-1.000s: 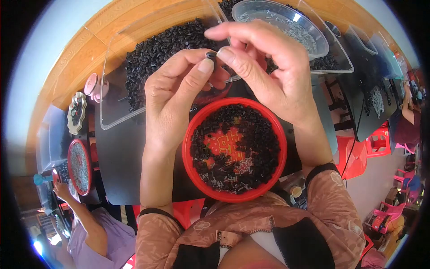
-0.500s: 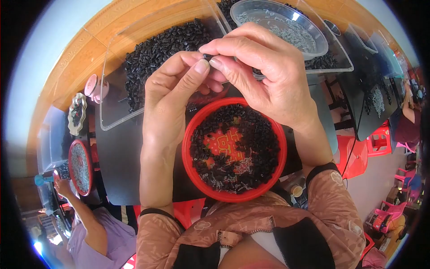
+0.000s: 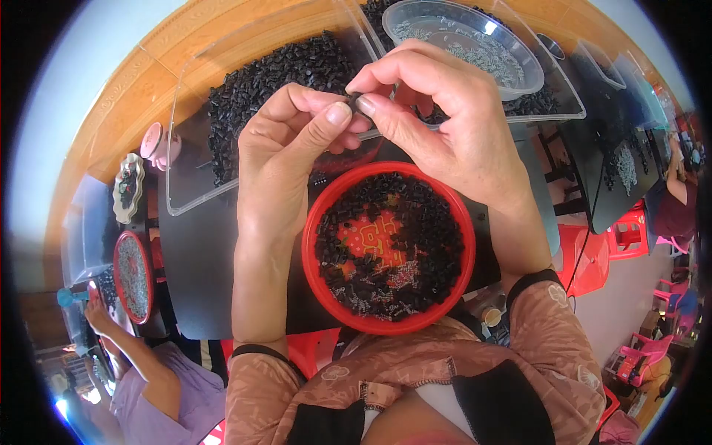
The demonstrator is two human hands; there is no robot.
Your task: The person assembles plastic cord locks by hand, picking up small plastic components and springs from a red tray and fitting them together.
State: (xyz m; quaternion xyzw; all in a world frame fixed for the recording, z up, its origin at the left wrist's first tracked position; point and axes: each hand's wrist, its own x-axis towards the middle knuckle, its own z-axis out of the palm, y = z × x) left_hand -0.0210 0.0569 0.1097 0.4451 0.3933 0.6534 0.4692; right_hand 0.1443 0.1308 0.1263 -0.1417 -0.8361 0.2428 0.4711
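Between the fingertips of both hands is a small black piece [image 3: 354,99], partly hidden by the thumbs. My left hand [image 3: 293,141] pinches it from the left, and my right hand [image 3: 437,111] has its thumb and forefinger closed on its right side. Below the hands, a round red tray [image 3: 311,278] holds many small black pieces and small metal springs, the springs mostly near its lower edge. Behind my left hand, many black pieces [image 3: 274,74] lie in a clear bin [image 3: 178,148].
A clear bowl [image 3: 445,37] with small metal parts rests behind my right hand. At the left are a pink cup [image 3: 159,147], a scalloped dish [image 3: 122,208] and another red tray [image 3: 150,278]. A person in purple [image 3: 167,393] works at lower left; another person [image 3: 676,200] is at far right.
My right forefinger was raised off the black piece a second ago and has come down to it. Both hands have shifted slightly. The person at lower left has moved an arm.
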